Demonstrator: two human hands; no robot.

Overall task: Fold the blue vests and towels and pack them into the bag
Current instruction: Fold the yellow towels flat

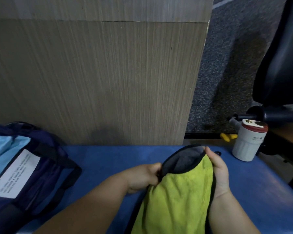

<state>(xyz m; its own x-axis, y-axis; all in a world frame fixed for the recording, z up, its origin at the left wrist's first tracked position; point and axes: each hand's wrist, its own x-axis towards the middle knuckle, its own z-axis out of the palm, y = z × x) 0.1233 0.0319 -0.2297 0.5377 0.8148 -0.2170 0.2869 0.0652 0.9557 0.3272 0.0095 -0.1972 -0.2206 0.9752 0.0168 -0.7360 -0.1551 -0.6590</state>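
Observation:
A yellow-green towel [176,196] with a grey inner side and black trim lies lengthwise on the blue table [108,157], running from the near edge toward the far right. My left hand [144,176] pinches its upper left edge. My right hand [218,169] grips the upper right edge, thumb near the grey top corner. The dark blue bag [46,168] lies open at the left, with light blue fabric [3,152] inside and a white label on it.
A wood-grain panel [100,73] stands right behind the table. A white canister with a red lid [249,142] sits at the table's far right corner. A dark office chair [281,56] and grey carpet lie beyond on the right.

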